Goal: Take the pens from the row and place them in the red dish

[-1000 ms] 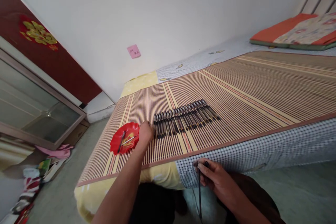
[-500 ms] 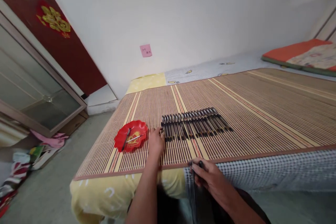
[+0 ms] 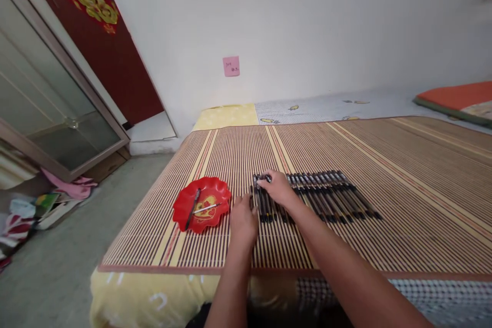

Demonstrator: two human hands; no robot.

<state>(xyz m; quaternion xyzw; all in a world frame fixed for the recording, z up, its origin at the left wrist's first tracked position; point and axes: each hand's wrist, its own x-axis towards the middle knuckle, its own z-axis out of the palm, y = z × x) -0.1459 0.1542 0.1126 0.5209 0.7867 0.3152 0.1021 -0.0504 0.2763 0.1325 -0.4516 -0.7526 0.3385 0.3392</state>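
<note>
A row of black pens (image 3: 330,200) lies side by side on the striped mat, caps towards the wall. My right hand (image 3: 279,188) reaches over the left end of the row, its thumb and fingers closed on a pen near the cap. Part of the row is hidden under that hand and forearm. Just to the left, my left hand (image 3: 244,220) rests on the mat, fingers curled around the lower part of a dark pen (image 3: 251,192) at the row's left edge. A red scalloped plate (image 3: 180,202) beside my left hand holds a black pen and a thin white one.
The striped mat (image 3: 230,159) covers a bed that stands against a white wall. At the far right lies an orange folded pad (image 3: 457,95). A glass-panelled door (image 3: 49,87) and clothes (image 3: 23,215) on the floor are at left.
My right hand has moved from near my lap, where it held a dark object, up to the left end of the pen row. My left hand stays beside the row. The view has shifted.
</note>
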